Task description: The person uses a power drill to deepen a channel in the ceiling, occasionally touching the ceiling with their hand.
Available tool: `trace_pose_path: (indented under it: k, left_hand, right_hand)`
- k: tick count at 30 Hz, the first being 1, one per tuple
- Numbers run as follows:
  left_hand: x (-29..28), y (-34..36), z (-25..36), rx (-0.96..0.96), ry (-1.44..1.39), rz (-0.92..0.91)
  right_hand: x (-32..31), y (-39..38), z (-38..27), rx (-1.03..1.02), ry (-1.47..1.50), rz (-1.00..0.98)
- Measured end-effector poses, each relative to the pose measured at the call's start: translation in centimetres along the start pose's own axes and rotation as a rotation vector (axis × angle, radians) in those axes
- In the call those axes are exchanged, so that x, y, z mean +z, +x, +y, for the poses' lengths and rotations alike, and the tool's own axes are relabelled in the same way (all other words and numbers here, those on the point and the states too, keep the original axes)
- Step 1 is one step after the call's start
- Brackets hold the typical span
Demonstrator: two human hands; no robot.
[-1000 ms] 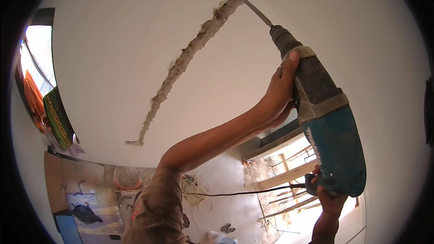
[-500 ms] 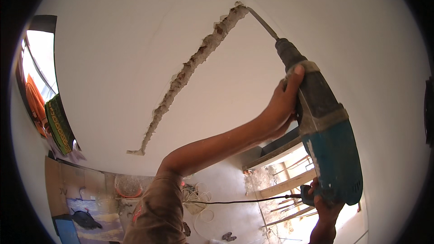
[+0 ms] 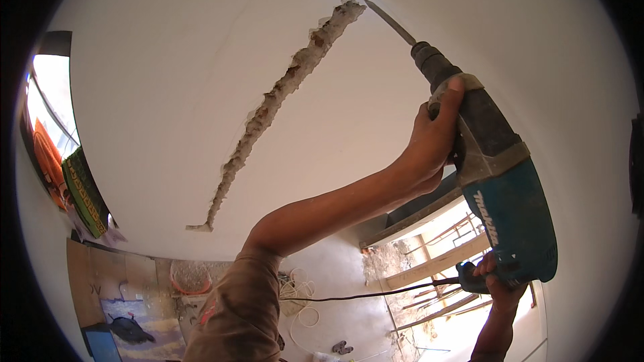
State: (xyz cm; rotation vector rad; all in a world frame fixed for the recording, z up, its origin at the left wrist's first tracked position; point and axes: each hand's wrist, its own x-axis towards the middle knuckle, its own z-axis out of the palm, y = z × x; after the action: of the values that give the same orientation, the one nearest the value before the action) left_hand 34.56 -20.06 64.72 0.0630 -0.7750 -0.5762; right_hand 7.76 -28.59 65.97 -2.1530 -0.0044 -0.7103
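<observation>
A teal and dark grey rotary hammer (image 3: 513, 218) slants up and left, with a long chisel bit (image 3: 392, 22) at its nose. My left hand (image 3: 436, 127) grips it near the front collar, thumb over the body. My right hand (image 3: 500, 280) is wrapped round the rear handle, partly hidden by the housing. The chisel tip lies just right of the upper end of a rough groove (image 3: 278, 97) cut in the white plastered surface (image 3: 168, 114); whether it touches the plaster I cannot tell. Brownish rubble and ragged edges show inside the groove.
A black power cord (image 3: 376, 293) runs left from the handle. Below lie a coiled pale cable (image 3: 295, 288) and a dark pair of shoes or similar (image 3: 342, 348). An opening with wooden slats (image 3: 443, 261) is at lower right; orange cloth (image 3: 48, 157) and green patterned cloth (image 3: 84, 191) are at left.
The rotary hammer and both hands have shifted right and slightly up in the picture. The chisel tip has gone from the groove's end to just beside it.
</observation>
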Motion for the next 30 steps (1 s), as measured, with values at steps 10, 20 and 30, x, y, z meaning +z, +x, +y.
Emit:
trace_pose_path:
  k: [10,20,30]
  left_hand:
    - [-3.5,0.4,2.7,-0.046,0.031,0.059]
    - [-1.1,-1.6,0.4,-0.083,-0.056,0.044]
    - [1.1,-2.1,2.9,-0.053,0.079,-0.025]
  right_hand:
    - [2.8,2.9,2.9,-0.158,-0.132,-0.056]
    - [2.6,-1.1,1.1,-0.109,-0.106,0.029]
    - [2.1,-1.5,-1.7,-0.119,-0.19,0.012]
